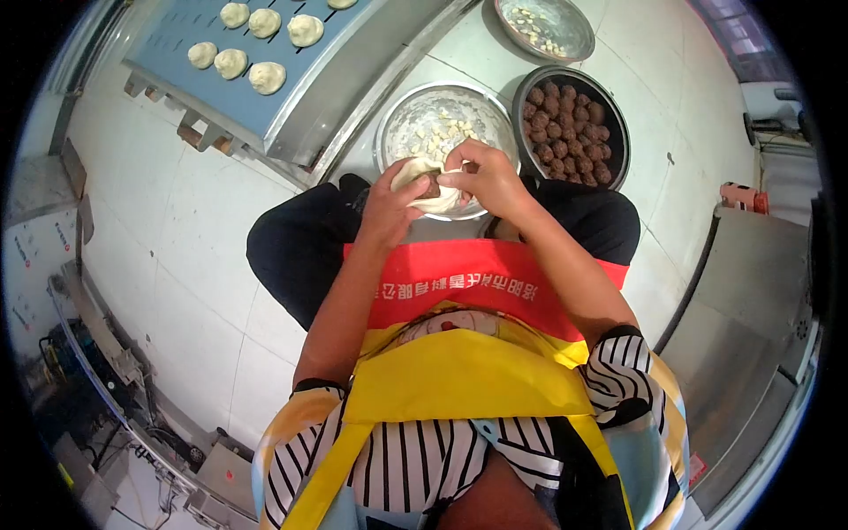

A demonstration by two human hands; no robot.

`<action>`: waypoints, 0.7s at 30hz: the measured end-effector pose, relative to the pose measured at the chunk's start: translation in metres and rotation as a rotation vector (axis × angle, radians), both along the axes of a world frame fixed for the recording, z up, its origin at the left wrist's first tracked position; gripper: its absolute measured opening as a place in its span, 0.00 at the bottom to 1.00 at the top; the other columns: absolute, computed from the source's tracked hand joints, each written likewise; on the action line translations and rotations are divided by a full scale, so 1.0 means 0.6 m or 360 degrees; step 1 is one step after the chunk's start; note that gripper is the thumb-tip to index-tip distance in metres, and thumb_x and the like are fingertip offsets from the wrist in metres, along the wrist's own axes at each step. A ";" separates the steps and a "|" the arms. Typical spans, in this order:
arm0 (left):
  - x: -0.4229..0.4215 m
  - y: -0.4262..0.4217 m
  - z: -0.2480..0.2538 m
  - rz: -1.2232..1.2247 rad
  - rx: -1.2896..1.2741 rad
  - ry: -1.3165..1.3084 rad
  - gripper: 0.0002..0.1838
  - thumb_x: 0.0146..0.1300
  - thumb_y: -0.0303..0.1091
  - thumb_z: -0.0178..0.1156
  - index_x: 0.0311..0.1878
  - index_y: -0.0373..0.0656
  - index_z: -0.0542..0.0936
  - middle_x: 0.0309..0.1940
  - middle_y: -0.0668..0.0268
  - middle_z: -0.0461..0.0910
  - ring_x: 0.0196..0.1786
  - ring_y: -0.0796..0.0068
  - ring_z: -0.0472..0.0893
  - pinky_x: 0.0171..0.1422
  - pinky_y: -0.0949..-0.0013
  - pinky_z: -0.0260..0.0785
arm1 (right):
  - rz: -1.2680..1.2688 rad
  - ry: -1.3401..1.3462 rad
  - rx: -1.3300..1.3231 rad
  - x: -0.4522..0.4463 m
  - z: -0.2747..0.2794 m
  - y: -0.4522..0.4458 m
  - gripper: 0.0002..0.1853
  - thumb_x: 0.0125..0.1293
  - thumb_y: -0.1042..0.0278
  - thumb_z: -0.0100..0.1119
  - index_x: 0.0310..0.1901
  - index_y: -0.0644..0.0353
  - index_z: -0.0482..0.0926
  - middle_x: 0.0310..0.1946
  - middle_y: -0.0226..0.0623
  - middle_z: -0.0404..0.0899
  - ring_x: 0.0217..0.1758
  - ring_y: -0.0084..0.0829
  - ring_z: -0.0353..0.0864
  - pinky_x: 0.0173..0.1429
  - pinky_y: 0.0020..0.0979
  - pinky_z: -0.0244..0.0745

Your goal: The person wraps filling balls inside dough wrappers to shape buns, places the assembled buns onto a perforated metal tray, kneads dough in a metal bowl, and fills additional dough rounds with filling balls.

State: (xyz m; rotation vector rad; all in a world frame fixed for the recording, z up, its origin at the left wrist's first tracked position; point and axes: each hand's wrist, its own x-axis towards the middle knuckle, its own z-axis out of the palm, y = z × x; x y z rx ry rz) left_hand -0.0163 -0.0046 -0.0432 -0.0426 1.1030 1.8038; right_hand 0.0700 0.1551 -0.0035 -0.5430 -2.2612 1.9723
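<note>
Two hands, left [382,212] and right [495,183], grasp meat-filled dough [436,206], likely soft, stretchy and easily torn, best pinched lightly at its rim.

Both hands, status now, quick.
Left hand: closed around the dough wrapper, thumb by the brown filling.
Right hand: closed, fingers pinching the wrapper's edge.

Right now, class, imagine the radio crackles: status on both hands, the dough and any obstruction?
Left hand cradling dough; right hand pinching its edge. Dough open, dark filling showing. Basin beneath, no visible obstruction.
</note>
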 end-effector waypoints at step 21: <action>-0.027 0.001 -0.027 -0.0557 -0.0155 0.0420 0.20 0.66 0.31 0.56 0.60 0.38 0.71 0.48 0.61 0.77 0.46 0.73 0.80 0.49 0.70 0.74 | 0.0127 0.0040 0.0289 0.004 -0.005 -0.014 0.06 0.54 0.79 0.67 0.30 0.67 0.77 0.32 0.37 0.71 0.27 0.24 0.77 0.22 0.24 0.75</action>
